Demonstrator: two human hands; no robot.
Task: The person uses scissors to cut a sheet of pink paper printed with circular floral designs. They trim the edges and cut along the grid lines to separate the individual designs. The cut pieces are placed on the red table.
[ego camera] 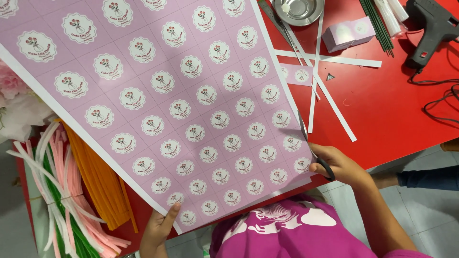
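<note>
A large pink sheet (158, 91) printed with rows of white scalloped flower labels stretches across the red table (392, 105). My left hand (160, 229) pinches its near edge at the bottom, thumb on top. My right hand (339, 167) grips black-handled scissors (313, 150). The blades point up along the sheet's right edge, at the white margin.
White paper strips (330, 95) lie crossed to the right of the sheet, with one cut pink label (299, 75). A metal bowl (297, 10), a stack of cut labels (348, 32), green stems (377, 24) and a black glue gun (430, 28) sit at the far end. Pipe cleaners (76, 191) pile at left.
</note>
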